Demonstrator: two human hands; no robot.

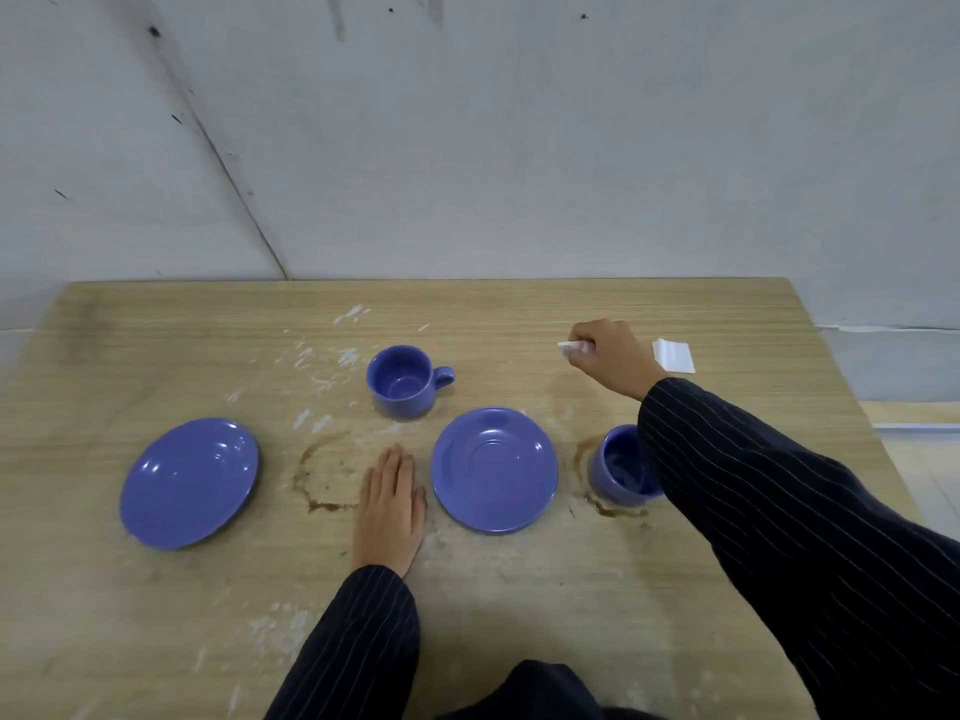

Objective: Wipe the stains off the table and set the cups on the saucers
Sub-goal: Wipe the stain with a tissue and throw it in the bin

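Two blue saucers lie on the wooden table [156,356]: one saucer [189,483] at the left, the other saucer [494,470] near the middle. A blue cup [404,380] stands upright behind them. A second blue cup [621,467] stands at the right inside a brown ring stain [584,459], partly hidden by my right sleeve. Another brown ring stain [317,475] marks the table between the saucers. My left hand [390,506] rests flat beside it, holding nothing. My right hand [610,358] is closed on a small white tissue [571,347] at the far right.
A folded white tissue [674,356] lies just right of my right hand, close to the table's right edge. White scuff marks [322,366] spread over the table's far middle. A grey wall rises directly behind the table.
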